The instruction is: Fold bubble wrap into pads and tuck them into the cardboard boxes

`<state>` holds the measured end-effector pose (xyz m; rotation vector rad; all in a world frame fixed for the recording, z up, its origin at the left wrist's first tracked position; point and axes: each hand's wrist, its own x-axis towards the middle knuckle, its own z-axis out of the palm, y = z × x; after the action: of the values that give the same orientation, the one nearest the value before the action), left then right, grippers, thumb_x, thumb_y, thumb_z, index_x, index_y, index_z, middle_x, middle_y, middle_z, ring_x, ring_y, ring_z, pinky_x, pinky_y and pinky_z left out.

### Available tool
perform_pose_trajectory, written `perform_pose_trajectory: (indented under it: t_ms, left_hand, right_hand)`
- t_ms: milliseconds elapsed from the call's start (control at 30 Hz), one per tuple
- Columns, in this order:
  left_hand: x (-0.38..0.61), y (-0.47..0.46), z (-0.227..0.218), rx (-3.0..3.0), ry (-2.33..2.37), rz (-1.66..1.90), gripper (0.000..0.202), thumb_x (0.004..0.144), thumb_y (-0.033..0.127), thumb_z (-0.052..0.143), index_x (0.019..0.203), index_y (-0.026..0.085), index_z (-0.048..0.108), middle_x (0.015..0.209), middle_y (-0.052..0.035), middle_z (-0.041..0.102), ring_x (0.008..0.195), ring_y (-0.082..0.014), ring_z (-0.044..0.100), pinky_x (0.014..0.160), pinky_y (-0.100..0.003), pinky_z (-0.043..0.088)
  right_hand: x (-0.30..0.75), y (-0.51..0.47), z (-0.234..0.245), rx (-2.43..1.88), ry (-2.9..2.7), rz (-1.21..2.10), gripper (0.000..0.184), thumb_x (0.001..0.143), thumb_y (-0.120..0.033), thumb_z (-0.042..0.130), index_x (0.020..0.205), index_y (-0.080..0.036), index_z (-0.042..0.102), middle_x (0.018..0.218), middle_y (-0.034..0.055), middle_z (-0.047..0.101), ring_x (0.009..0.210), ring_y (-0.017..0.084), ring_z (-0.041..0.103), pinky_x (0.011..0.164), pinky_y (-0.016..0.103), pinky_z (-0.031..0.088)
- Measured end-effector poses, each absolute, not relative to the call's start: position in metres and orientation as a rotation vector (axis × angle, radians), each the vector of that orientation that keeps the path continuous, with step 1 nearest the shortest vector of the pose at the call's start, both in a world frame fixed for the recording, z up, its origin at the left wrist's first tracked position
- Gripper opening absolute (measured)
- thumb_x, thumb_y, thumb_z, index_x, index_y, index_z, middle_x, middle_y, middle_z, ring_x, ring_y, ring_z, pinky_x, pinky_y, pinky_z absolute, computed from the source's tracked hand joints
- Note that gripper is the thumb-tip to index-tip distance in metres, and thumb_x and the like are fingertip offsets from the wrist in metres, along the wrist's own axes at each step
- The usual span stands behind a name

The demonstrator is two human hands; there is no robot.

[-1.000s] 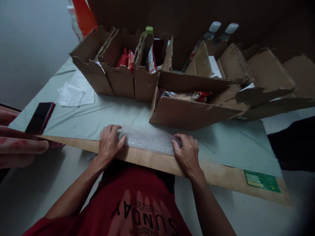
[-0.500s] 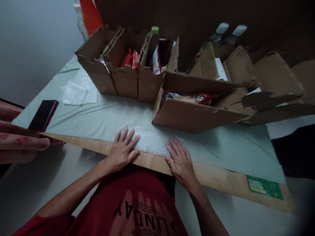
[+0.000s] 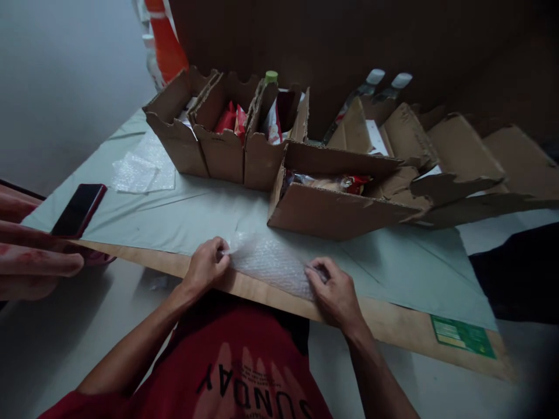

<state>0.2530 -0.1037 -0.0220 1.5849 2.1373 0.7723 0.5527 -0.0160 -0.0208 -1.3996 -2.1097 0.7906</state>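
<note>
A clear sheet of bubble wrap lies at the front edge of the table, between my two hands. My left hand is closed, pinching the sheet's left end between thumb and fingers. At the opposite end, my right hand has its fingers curled and grips the right edge. The left part of the wrap looks slightly raised and blurred. Just beyond it stands a low cardboard box with packaged goods inside, touched by neither hand.
More bubble wrap pieces lie at the left, near a phone. Several cardboard bins line the back, some holding red packets. Bottles stand behind them. A green printed card sits at the right front edge.
Both hands were lying flat on the bubble wrap with fingers spread; now they have closed on its two ends. The sheet is partly lifted. The camera view has tilted slightly.
</note>
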Motion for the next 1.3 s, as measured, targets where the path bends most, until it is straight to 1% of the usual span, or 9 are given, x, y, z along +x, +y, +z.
perform_pose_trajectory:
  t_ms: [167, 333, 433, 533, 667, 833, 967, 1100, 1300]
  left_hand:
    - [0.212, -0.052, 0.021, 1.694, 2.05, 0.722, 0.046, 0.081, 0.018, 0.059, 0.127, 0.019, 0.057, 0.09, -0.0019, 0.069, 0.081, -0.0193, 0.066, 0.076, -0.031, 0.05]
    - [0.195, 0.011, 0.032, 2.017, 2.25, 0.463, 0.072, 0.081, 0.017, 0.065, 0.149, 0.01, 0.043, 0.121, -0.0189, 0.066, 0.111, -0.0355, 0.062, 0.095, -0.052, 0.049]
    - [0.2, -0.016, 0.014, 2.2, 2.128, 0.648, 0.062, 0.084, 0.017, 0.06, 0.144, 0.012, 0.048, 0.133, -0.0198, 0.06, 0.124, -0.037, 0.054, 0.105, -0.057, 0.044]
    - [0.22, -0.086, -0.007, 2.364, 1.724, 0.791, 0.062, 0.081, 0.012, 0.056, 0.142, 0.02, 0.049, 0.142, -0.0152, 0.054, 0.136, -0.0348, 0.046, 0.111, -0.056, 0.042]
    - [0.257, -0.154, -0.029, 2.383, 1.62, 0.769, 0.066, 0.085, 0.017, 0.06, 0.149, 0.017, 0.043, 0.155, -0.0209, 0.042, 0.149, -0.0393, 0.03, 0.114, -0.06, 0.037]
    - [0.273, -0.145, -0.043, 2.121, 1.705, 1.067, 0.044, 0.088, 0.011, 0.053, 0.129, 0.021, 0.064, 0.112, -0.0111, 0.072, 0.111, -0.0278, 0.063, 0.098, -0.048, 0.049]
    - [0.267, -0.127, -0.038, 1.498, 1.906, 1.095, 0.038, 0.093, 0.021, 0.054, 0.129, 0.019, 0.064, 0.096, -0.0069, 0.072, 0.082, -0.0192, 0.065, 0.076, -0.034, 0.054]
    - [0.264, -0.115, -0.038, 1.34, 2.025, 1.043, 0.056, 0.091, 0.028, 0.058, 0.146, 0.017, 0.051, 0.086, -0.0018, 0.067, 0.074, -0.0163, 0.06, 0.074, -0.031, 0.052]
    - [0.264, -0.104, -0.045, 1.561, 2.166, 1.0, 0.059, 0.088, 0.022, 0.06, 0.146, 0.015, 0.05, 0.084, -0.0032, 0.066, 0.08, -0.0209, 0.061, 0.082, -0.037, 0.052]
  right_hand:
    - [0.523, -0.055, -0.009, -1.275, -1.889, 1.355, 0.05, 0.088, -0.034, 0.06, 0.136, -0.02, 0.055, 0.082, 0.0015, 0.068, 0.068, 0.016, 0.062, 0.064, 0.027, 0.05]
    - [0.479, -0.05, -0.022, -1.345, -2.003, 1.234, 0.068, 0.088, -0.03, 0.057, 0.154, -0.022, 0.045, 0.086, 0.0029, 0.07, 0.071, 0.018, 0.062, 0.069, 0.03, 0.05]
    - [0.472, -0.041, -0.027, -1.324, -2.026, 1.235, 0.061, 0.087, -0.029, 0.056, 0.148, -0.025, 0.054, 0.09, 0.003, 0.073, 0.07, 0.018, 0.062, 0.071, 0.032, 0.051]
    - [0.472, -0.039, -0.025, -1.253, -1.875, 1.459, 0.04, 0.086, -0.033, 0.059, 0.122, -0.023, 0.073, 0.101, 0.0055, 0.075, 0.076, 0.018, 0.064, 0.073, 0.031, 0.053]
    - [0.466, -0.045, -0.02, -1.3, -1.463, 1.898, 0.033, 0.079, -0.044, 0.07, 0.1, -0.018, 0.073, 0.069, -0.0005, 0.064, 0.056, 0.013, 0.054, 0.049, 0.025, 0.047]
    - [0.463, -0.052, -0.019, -1.242, -1.216, 2.004, 0.042, 0.078, -0.052, 0.076, 0.1, -0.018, 0.068, 0.067, -0.0025, 0.062, 0.052, 0.011, 0.054, 0.046, 0.023, 0.048]
    - [0.476, -0.054, -0.016, -1.224, -1.395, 1.711, 0.038, 0.092, -0.052, 0.062, 0.113, -0.02, 0.064, 0.078, 0.0023, 0.071, 0.061, 0.015, 0.066, 0.057, 0.028, 0.056]
    - [0.477, -0.052, -0.01, -1.086, -1.982, 1.003, 0.015, 0.097, -0.03, 0.059, 0.105, -0.024, 0.07, 0.093, 0.007, 0.075, 0.087, 0.022, 0.071, 0.081, 0.039, 0.059]
    - [0.451, -0.032, -0.022, -0.66, -2.629, 0.417, 0.039, 0.093, -0.01, 0.056, 0.13, -0.018, 0.064, 0.136, 0.0129, 0.066, 0.13, 0.03, 0.055, 0.1, 0.046, 0.047]
